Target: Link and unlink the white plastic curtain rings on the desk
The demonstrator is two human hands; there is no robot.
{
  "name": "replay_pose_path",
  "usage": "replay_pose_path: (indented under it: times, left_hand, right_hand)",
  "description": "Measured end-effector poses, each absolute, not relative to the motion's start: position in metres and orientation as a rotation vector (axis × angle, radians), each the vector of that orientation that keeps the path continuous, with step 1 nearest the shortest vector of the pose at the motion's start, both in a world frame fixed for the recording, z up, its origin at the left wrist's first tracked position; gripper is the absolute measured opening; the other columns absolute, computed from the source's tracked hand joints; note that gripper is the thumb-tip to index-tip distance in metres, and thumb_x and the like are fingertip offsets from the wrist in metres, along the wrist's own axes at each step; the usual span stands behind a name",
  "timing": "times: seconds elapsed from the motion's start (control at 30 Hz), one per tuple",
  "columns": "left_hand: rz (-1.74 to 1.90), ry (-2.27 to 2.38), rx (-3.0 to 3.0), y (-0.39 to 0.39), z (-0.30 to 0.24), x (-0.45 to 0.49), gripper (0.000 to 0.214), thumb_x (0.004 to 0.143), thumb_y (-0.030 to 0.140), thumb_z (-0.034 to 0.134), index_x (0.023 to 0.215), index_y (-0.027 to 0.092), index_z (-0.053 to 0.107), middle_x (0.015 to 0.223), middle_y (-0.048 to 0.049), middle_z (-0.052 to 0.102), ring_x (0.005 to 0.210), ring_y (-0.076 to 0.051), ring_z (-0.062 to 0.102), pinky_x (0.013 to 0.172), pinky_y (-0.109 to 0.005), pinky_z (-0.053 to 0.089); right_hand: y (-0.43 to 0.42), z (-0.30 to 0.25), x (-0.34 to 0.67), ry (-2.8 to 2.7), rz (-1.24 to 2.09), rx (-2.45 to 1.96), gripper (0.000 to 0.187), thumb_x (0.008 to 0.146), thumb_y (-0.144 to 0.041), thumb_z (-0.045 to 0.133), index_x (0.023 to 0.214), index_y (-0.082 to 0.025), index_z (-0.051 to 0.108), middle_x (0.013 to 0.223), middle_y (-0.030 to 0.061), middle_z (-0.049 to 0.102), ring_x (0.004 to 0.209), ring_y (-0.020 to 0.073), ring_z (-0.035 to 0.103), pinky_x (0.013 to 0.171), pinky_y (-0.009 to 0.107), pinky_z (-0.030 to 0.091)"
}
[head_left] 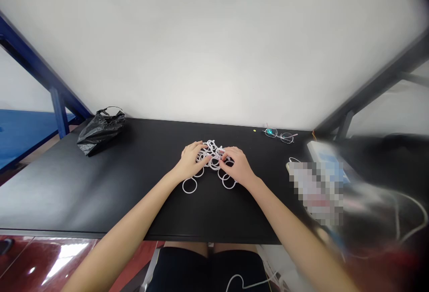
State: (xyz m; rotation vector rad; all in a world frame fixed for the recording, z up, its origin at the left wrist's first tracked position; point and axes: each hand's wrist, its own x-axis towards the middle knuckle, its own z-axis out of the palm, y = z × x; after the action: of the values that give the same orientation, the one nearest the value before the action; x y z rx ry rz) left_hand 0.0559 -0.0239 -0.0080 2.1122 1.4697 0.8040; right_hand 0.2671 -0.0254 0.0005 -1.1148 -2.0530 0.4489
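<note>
Resting on the tangled pile of thin white rings (pixel 211 153), at the middle of the matte black table (pixel 67 193): the left hand (pixel 191 160), with fingers spreading and curving over the rings. Lying on the right side of this pile: the right hand (pixel 235 164), also with spreading fingers, its fingertips (pixel 223 156) coming close to the left hand. Whether any finger is pinching a ring, not possible to tell. Lying just in front of the pile: a single white ring (pixel 189 185). Sitting well left of the pile: a crumpled black plastic bag (pixel 100 131). Lying behind and to the right of the pile: thin metal eyeglasses (pixel 279 135). Further right of the pile: a pixelated object (pixel 317 189), too blurred for telling its kind.
</note>
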Motion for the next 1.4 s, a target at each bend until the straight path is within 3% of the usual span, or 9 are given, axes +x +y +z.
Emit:
replay_pose_path:
  times: [0.2,0.37,0.5,0.77,0.93,1.1,1.17,1.3,1.4]
  left_hand:
    - [0.898,1.391,2.139,-0.022,-0.007,0.052,0.038,0.087,0.041,0.058,0.118,0.02,0.058,0.132,-0.0129,0.054,0.129,-0.028,0.046,0.107,-0.045,0.038]
    - [0.949,1.426,2.119,-0.023,-0.002,0.051,0.03,0.085,0.039,0.06,0.108,0.019,0.061,0.106,-0.0087,0.06,0.104,-0.025,0.058,0.095,-0.041,0.046]
    - [0.925,1.378,2.119,-0.023,0.0,0.051,0.025,0.087,0.041,0.058,0.099,0.02,0.062,0.098,-0.0064,0.06,0.096,-0.023,0.06,0.088,-0.038,0.047]
    - [0.969,1.367,2.143,-0.023,0.003,0.053,0.021,0.089,0.037,0.055,0.102,0.021,0.061,0.103,-0.0066,0.064,0.102,-0.025,0.058,0.092,-0.041,0.045]
    - [1.116,1.294,2.064,-0.029,0.011,0.057,0.023,0.089,0.035,0.057,0.107,0.021,0.059,0.109,-0.0077,0.064,0.107,-0.024,0.059,0.097,-0.041,0.045]
    - [1.119,0.969,1.927,-0.042,0.022,0.065,0.054,0.084,0.031,0.066,0.134,0.024,0.047,0.138,-0.0101,0.053,0.128,-0.024,0.05,0.109,-0.041,0.039]
    - [1.07,0.899,1.917,-0.044,0.024,0.067,0.064,0.079,0.027,0.07,0.137,0.025,0.043,0.138,-0.01,0.053,0.128,-0.024,0.05,0.109,-0.04,0.039]
    - [1.01,0.972,1.949,-0.043,0.022,0.068,0.028,0.081,0.02,0.064,0.109,0.019,0.06,0.103,-0.0054,0.067,0.095,-0.019,0.063,0.089,-0.034,0.047]
    - [1.032,1.043,1.98,-0.042,0.021,0.068,0.005,0.081,0.021,0.061,0.085,0.017,0.061,0.085,-0.0024,0.062,0.078,-0.016,0.058,0.075,-0.03,0.046]
  right_hand:
    - [-0.028,0.002,0.265,-1.991,0.506,-1.174,0.01,0.078,-0.018,0.06,0.075,-0.023,0.052,0.087,0.0033,0.068,0.092,0.0228,0.063,0.086,0.039,0.047]
    - [-0.028,0.001,0.262,-1.973,0.531,-1.244,0.014,0.078,-0.025,0.064,0.075,-0.023,0.051,0.08,0.0018,0.063,0.08,0.021,0.06,0.08,0.036,0.047]
    - [-0.028,-0.001,0.259,-1.946,0.56,-1.259,0.009,0.076,-0.021,0.059,0.077,-0.023,0.051,0.079,0.0006,0.062,0.078,0.0196,0.059,0.077,0.034,0.046]
    - [-0.028,0.001,0.26,-1.642,0.636,-1.225,0.019,0.076,-0.026,0.064,0.091,-0.024,0.053,0.082,0.0008,0.068,0.082,0.021,0.065,0.08,0.034,0.047]
    - [-0.03,0.012,0.261,-1.526,0.716,-1.125,0.026,0.071,-0.022,0.069,0.095,-0.023,0.059,0.074,-0.0012,0.068,0.074,0.0191,0.063,0.082,0.035,0.046]
    - [-0.037,0.018,0.259,-1.576,0.755,-1.055,0.027,0.07,-0.018,0.069,0.095,-0.023,0.064,0.077,0.0,0.07,0.072,0.018,0.061,0.074,0.033,0.047]
    - [-0.04,0.018,0.257,-1.63,0.775,-1.026,0.028,0.069,-0.016,0.069,0.096,-0.024,0.065,0.082,0.0008,0.071,0.072,0.0174,0.061,0.068,0.03,0.046]
    - [-0.043,0.016,0.254,-1.695,0.806,-0.987,0.028,0.07,-0.02,0.072,0.097,-0.023,0.067,0.082,0.0005,0.069,0.059,0.0117,0.053,0.053,0.025,0.04]
    - [-0.041,0.015,0.254,-1.666,0.843,-0.968,0.027,0.07,-0.026,0.076,0.095,-0.022,0.067,0.079,0.0006,0.066,0.054,0.0092,0.047,0.049,0.024,0.039]
